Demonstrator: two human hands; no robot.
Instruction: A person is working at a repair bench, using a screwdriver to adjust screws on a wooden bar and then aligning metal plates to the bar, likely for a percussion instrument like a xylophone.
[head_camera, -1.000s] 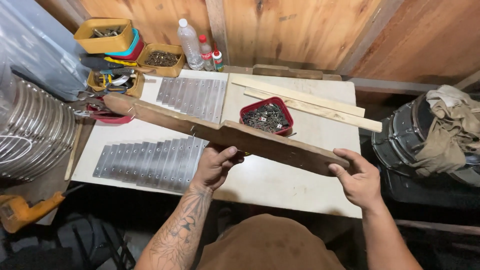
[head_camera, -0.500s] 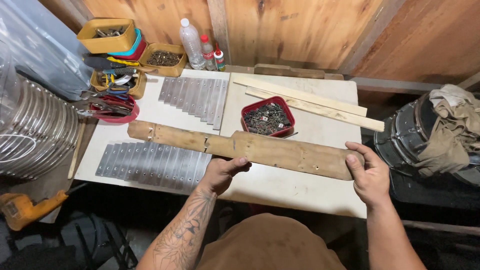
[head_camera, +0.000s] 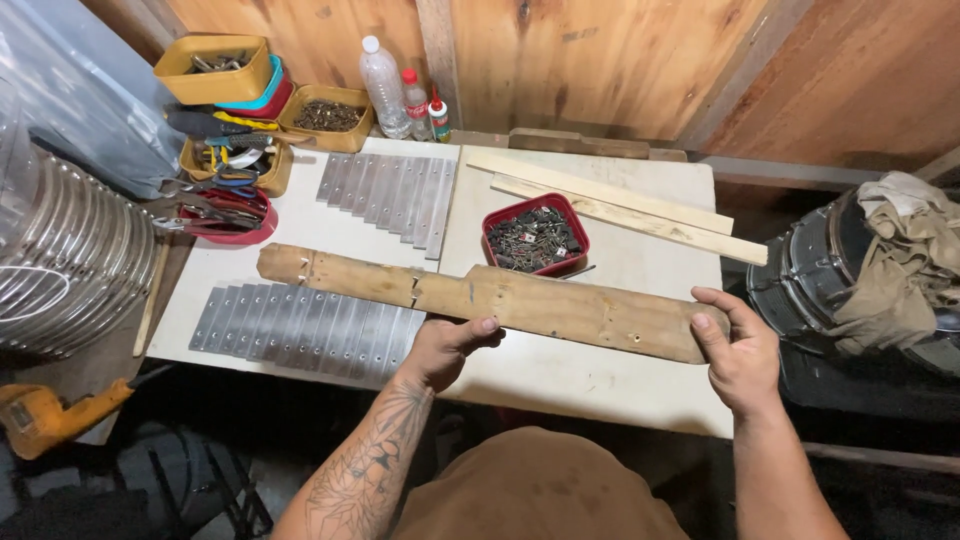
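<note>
Head view: white worktable (head_camera: 600, 375) against wooden wall (head_camera: 600, 60).

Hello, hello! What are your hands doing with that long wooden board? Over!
Left hand grips board near its middle. Right hand grips its right end. Board lies flat across white table, over metal strips. Red tray of screws just behind.

A white table (head_camera: 600, 385) is set against a wall of reddish wooden boards (head_camera: 600, 60), and the floor below is left in shadow.
</note>
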